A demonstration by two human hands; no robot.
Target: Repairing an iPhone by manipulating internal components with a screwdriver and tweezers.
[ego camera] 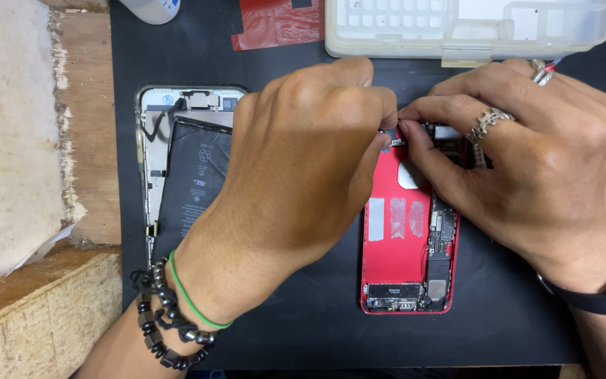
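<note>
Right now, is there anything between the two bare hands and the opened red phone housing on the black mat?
Nothing visible does. The left hand and right hand already meet with their fingertips at the top of the opened red phone housing. The second opened phone with the black battery lies apart, under the left hand.

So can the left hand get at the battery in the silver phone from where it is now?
Probably yes. The left hand is busy at the top of the red phone shell, and its wrist already lies over part of the black battery. Nothing else covers the battery, so it would only need to draw back.
</note>
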